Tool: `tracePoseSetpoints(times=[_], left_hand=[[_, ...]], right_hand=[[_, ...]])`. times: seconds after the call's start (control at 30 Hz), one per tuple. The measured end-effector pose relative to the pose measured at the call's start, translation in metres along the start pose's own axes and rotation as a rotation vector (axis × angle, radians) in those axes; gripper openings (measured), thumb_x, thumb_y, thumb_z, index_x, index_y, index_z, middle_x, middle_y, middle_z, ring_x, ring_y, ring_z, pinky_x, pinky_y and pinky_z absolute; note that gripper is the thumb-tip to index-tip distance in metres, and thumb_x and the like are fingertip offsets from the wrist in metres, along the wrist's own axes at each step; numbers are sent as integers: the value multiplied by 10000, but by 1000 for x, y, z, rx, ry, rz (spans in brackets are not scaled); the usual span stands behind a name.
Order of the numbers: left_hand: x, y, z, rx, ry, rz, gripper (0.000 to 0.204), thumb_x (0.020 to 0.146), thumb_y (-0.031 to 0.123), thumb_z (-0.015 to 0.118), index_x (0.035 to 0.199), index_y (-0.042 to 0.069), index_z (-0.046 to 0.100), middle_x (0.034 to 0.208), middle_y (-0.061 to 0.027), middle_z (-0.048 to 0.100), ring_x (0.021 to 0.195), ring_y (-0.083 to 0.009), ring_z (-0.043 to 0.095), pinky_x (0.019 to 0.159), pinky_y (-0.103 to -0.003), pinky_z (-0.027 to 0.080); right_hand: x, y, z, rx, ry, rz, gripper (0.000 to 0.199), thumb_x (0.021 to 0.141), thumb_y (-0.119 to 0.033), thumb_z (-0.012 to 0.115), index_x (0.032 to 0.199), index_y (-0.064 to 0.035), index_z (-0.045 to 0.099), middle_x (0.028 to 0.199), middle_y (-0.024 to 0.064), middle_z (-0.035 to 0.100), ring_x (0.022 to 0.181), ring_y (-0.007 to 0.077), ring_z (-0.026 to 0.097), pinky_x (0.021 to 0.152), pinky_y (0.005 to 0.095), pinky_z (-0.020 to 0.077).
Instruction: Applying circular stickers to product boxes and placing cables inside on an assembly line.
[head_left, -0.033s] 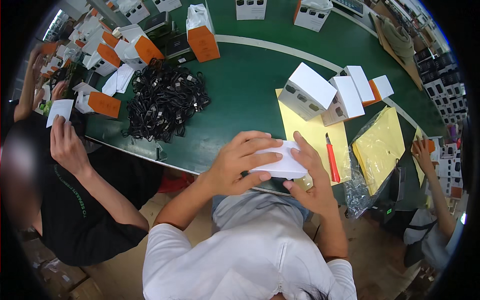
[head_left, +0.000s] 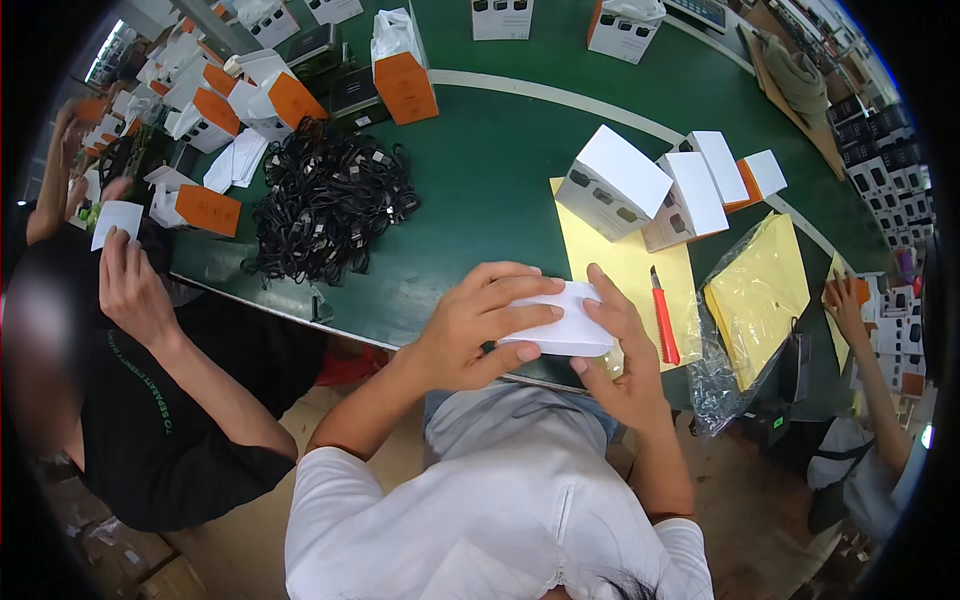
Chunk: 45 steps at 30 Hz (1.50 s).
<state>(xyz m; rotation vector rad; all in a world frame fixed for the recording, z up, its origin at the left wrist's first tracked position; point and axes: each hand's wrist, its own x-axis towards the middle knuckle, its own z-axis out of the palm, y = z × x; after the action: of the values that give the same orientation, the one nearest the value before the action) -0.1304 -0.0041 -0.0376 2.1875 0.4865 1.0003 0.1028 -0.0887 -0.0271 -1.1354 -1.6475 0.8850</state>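
Note:
A small, plain white box (head_left: 565,322) is held between my two hands just above the near edge of the green table. My left hand (head_left: 480,325) grips its left end, fingers across the top and thumb along the near side. At the right end, my right hand (head_left: 630,355) has its fingers on the top and its thumb by the near corner. The box's underside is hidden. Right of my hands, a red-handled utility knife (head_left: 665,318) lies on a yellow sheet (head_left: 585,235). Taller white cartons (head_left: 613,185) stand at the sheet's far end.
A heap of black cables (head_left: 330,205) lies to the left. Opened orange-and-white cartons (head_left: 405,85) stand beyond it. Yellow envelopes in clear plastic (head_left: 757,300) are at the right. At the left, a co-worker's hand (head_left: 135,290) holds a white card (head_left: 117,222); another person's hand (head_left: 848,305) is far right.
My right thumb has shifted slightly against the near corner of the white box. The co-worker's card at the left has dropped a little. My left hand looks unchanged.

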Motion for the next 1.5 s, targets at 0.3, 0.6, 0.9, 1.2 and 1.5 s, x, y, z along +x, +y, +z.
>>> tracePoseSetpoints(times=[0.3, 0.6, 0.9, 1.2, 1.5], left_hand=[[-3, 5, 8, -62, 65, -34, 295, 925, 210, 684, 1183, 68, 715, 1356, -160, 644, 1241, -401, 552, 1064, -491, 427], [-5, 2, 8, 30, 58, 11, 320, 880, 195, 722, 1181, 85, 720, 1354, -135, 651, 1222, -388, 568, 1040, -467, 457], [0, 0, 2, 108, -8, 47, 341, 864, 230, 755, 1189, 131, 726, 1370, -92, 651, 1227, -387, 573, 1003, -449, 495], [-9, 0, 7, 144, 3, 34, 332, 890, 262, 733, 1211, 176, 721, 1403, -55, 635, 1294, -393, 539, 1039, -485, 486], [-7, 4, -6, 372, -78, 81, 353, 904, 381, 717, 1225, 234, 730, 1419, 0, 626, 1348, -336, 513, 1105, -548, 417]], right_hand=[[-1, -13, 39, 482, 376, 315, 461, 781, 134, 604, 1182, -92, 584, 1474, 189, 499, 1395, 283, 472, 1143, 414, 371], [-7, -6, 5, 131, 59, 31, 374, 859, 69, 674, 1211, -57, 677, 1549, 239, 448, 1466, 385, 417, 1135, 467, 415], [-2, -8, -10, 23, 6, 29, 292, 915, 38, 654, 1188, -41, 723, 1510, 220, 516, 1424, 367, 482, 1085, 427, 464], [-10, -8, -6, -70, -21, 14, 322, 908, 39, 650, 1212, -48, 709, 1551, 212, 469, 1434, 374, 460, 1048, 395, 467], [-13, 2, -1, -251, 12, -129, 477, 830, -3, 738, 1291, -101, 668, 1523, 216, 494, 1382, 424, 500, 1106, 464, 453]])
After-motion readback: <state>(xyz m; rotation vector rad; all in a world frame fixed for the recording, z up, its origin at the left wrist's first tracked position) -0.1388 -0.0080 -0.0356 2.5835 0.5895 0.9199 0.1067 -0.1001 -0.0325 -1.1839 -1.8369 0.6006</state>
